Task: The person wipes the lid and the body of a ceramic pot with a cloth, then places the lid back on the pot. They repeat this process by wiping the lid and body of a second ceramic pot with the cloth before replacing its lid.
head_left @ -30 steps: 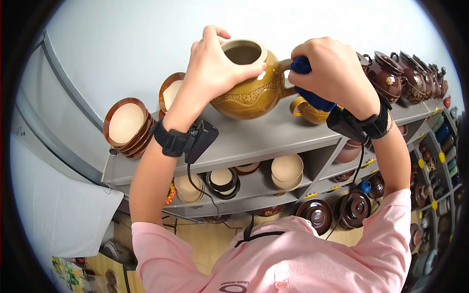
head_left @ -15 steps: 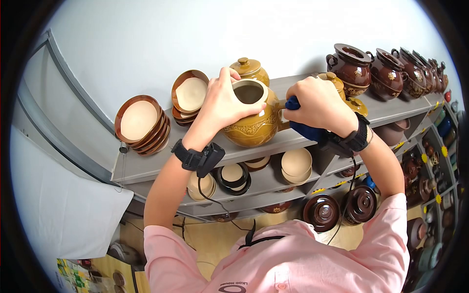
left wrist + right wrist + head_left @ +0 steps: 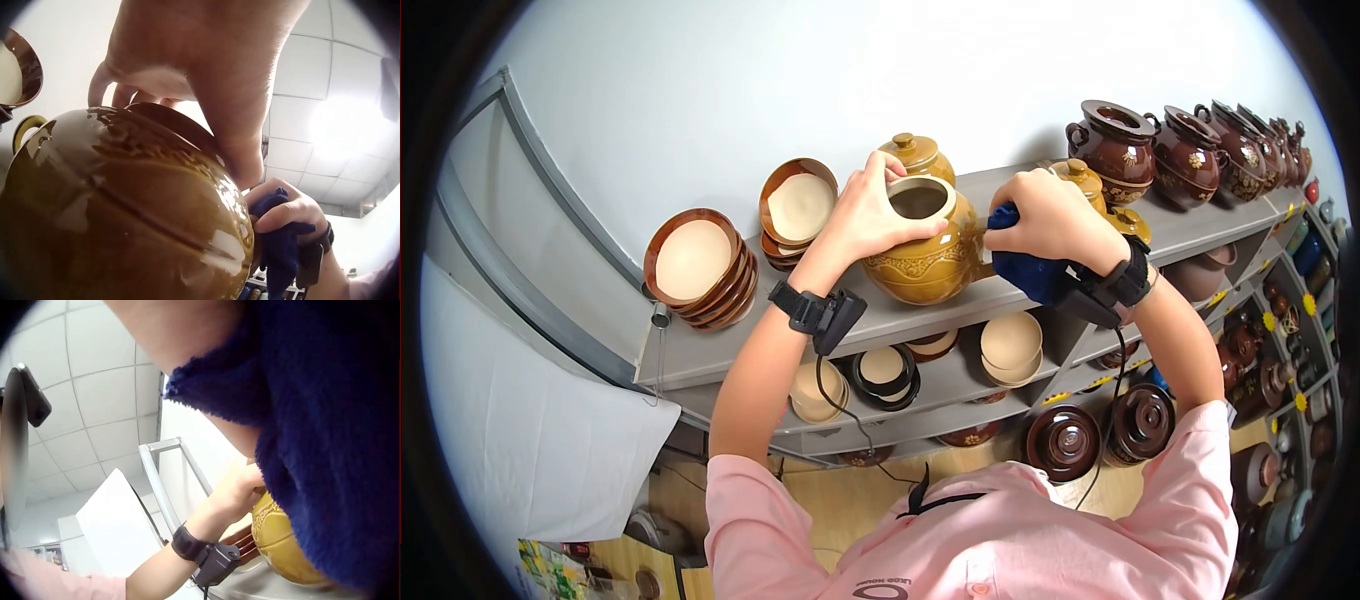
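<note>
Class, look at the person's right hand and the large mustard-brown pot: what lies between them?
A bunched blue cloth, gripped by the right hand beside the mustard-brown pot; the head view shows this.

Hands: two, centre of the frame. Open ochre pot: one, centre. Blue cloth: one, right of centre. Wrist cameras: two. Brown-rimmed bowl stacks: two, left. Lidded brown jars: two, lower right. Dark jars: at least five, upper right.
</note>
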The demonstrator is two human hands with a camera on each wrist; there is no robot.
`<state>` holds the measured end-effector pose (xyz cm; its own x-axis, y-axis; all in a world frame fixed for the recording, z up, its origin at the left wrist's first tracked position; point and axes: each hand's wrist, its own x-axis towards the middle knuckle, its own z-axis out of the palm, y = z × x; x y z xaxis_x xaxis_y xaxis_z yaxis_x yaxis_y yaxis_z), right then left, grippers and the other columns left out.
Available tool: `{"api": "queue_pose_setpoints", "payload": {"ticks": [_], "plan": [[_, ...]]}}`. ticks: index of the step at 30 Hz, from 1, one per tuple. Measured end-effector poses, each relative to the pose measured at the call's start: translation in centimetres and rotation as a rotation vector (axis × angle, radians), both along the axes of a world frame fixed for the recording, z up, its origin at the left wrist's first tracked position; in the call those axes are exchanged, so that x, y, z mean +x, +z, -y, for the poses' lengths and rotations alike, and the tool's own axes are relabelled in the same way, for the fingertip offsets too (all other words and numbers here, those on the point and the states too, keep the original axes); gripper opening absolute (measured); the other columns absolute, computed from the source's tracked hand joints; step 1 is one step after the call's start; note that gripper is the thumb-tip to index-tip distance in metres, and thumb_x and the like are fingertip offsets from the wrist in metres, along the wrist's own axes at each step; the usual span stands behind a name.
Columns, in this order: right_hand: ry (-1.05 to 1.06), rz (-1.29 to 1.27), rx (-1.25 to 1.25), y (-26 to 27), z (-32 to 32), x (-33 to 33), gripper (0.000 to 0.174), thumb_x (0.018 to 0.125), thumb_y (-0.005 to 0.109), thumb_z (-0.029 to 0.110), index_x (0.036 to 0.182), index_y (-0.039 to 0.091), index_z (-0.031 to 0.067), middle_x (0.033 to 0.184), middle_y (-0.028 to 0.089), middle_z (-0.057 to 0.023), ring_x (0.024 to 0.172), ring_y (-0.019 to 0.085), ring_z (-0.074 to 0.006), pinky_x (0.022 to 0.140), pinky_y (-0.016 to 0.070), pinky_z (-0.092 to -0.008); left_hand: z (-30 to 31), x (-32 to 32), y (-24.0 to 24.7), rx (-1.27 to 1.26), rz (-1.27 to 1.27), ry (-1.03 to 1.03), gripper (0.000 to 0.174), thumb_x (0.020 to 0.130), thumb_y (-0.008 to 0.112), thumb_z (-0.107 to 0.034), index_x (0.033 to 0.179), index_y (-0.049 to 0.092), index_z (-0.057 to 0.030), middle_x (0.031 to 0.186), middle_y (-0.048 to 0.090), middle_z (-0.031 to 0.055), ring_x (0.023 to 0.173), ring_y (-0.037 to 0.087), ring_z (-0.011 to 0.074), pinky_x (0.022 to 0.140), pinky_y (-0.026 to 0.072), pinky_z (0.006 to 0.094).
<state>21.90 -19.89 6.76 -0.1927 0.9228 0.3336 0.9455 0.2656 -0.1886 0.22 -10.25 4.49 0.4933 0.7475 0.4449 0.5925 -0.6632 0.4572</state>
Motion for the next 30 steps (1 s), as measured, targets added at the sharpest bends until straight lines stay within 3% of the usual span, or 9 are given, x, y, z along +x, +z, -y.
{"api": "queue_pose_setpoints", "payload": {"ticks": [6,9,19,24,27,30], "plan": [[0.07,-0.199,-0.138,0.0,-0.2,0.7,0.034,0.069,0.071,0.026,0.089,0.071,-0.002,0.077,0.067,-0.0202,0.072,0.067,-0.0263,0.072,0.0529,-0.0324,-1.1,-0.4,-1.0,0.006,0.071,-0.085,0.071,0.064,0.084,-0.039,0.111,0.046,-0.0024,0.111,0.056,0.0165,0.111,0.056,0.0273,0.098,0.0443,0.0374],[0.159,-0.345,-0.132,-0.9,-0.5,1.2,0.045,0.069,0.071,0.033,0.085,0.068,-0.0084,0.07,0.065,-0.0223,0.066,0.067,-0.0269,0.065,0.0534,-0.0331,-1.7,-0.7,-1.3,0.027,0.087,-0.141,0.066,0.065,0.084,-0.035,0.109,0.047,-0.0025,0.11,0.057,0.0157,0.109,0.057,0.0252,0.099,0.0442,0.0357],[0.11,-0.837,-0.268,-2.4,1.4,-0.7,0.044,0.072,0.076,0.031,0.094,0.069,-0.0061,0.082,0.068,-0.0092,0.073,0.064,-0.0143,0.071,0.0525,-0.0271,-0.4,-2.5,-1.6,0.028,0.221,-0.18,0.055,0.067,0.084,-0.03,0.102,0.049,-0.0056,0.122,0.058,0.0186,0.114,0.056,0.0284,0.099,0.0435,0.0395],[0.294,-0.896,-0.415,-3.3,1.2,-2.3,0.033,0.077,0.073,0.028,0.09,0.07,-0.0021,0.079,0.068,-0.0065,0.071,0.063,-0.011,0.068,0.0514,-0.0261,-1.0,-4.1,-2.9,0.078,0.252,-0.144,0.051,0.069,0.084,-0.028,0.1,0.05,-0.0058,0.123,0.058,0.0194,0.12,0.053,0.0299,0.102,0.0404,0.0426],[0.347,-0.92,-0.419,-3.9,1.3,-3.8,0.033,0.078,0.074,0.03,0.085,0.069,-0.0016,0.076,0.066,-0.0059,0.071,0.061,-0.0104,0.068,0.0505,-0.0267,-0.5,-4.9,-3.3,0.128,0.284,-0.096,0.049,0.069,0.084,-0.029,0.099,0.052,-0.0058,0.122,0.06,0.0184,0.119,0.054,0.0296,0.103,0.0397,0.0437],[0.399,-0.968,-0.426,-4.7,1.2,-5.4,0.033,0.078,0.075,0.03,0.085,0.068,-0.0018,0.075,0.066,-0.0056,0.069,0.061,-0.0096,0.066,0.0507,-0.027,-0.4,-5.6,-3.9,0.204,0.35,-0.042,0.056,0.064,0.087,-0.036,0.094,0.053,-0.0036,0.111,0.062,0.0162,0.104,0.06,0.0271,0.092,0.048,0.0387]]}}
